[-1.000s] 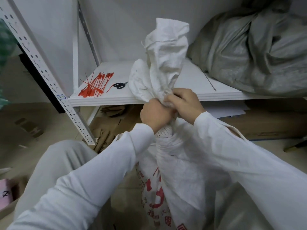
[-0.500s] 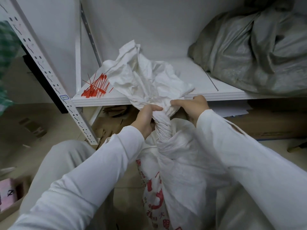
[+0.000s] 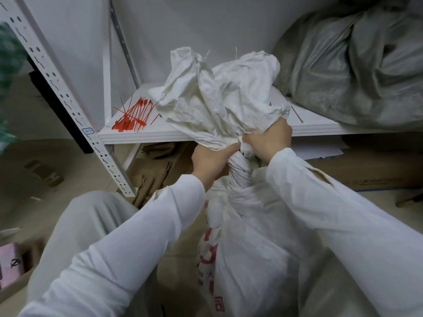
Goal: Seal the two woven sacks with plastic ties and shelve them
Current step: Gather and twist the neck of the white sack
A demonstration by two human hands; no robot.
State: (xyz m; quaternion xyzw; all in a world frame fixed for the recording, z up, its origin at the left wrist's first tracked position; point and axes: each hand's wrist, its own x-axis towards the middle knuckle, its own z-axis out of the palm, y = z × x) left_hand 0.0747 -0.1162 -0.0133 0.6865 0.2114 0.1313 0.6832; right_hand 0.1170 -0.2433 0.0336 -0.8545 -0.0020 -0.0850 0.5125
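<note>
A white woven sack [image 3: 251, 236] with red print stands on the floor between my knees. Its neck is twisted into a tight rope below a bunched, crumpled top that spreads over the shelf edge. My left hand [image 3: 211, 160] grips the twisted neck from the left. My right hand [image 3: 269, 139] grips the bunched fabric just above it from the right. A pile of red plastic ties [image 3: 134, 116] lies on the white shelf [image 3: 142, 133], left of the sack top. A grey woven sack [image 3: 357, 62] lies on the shelf at the right.
A perforated white shelf upright [image 3: 68, 106] slants down at the left. Flattened brown cardboard [image 3: 155, 170] and white sheets [image 3: 318, 147] lie under the shelf. A pink object [image 3: 10, 264] sits in a box at the lower left.
The sack's top went from standing upright to flopped left, then swung up and right. The neck is now twisted tight. My right hand moved from beside the neck onto the bunched fabric.
</note>
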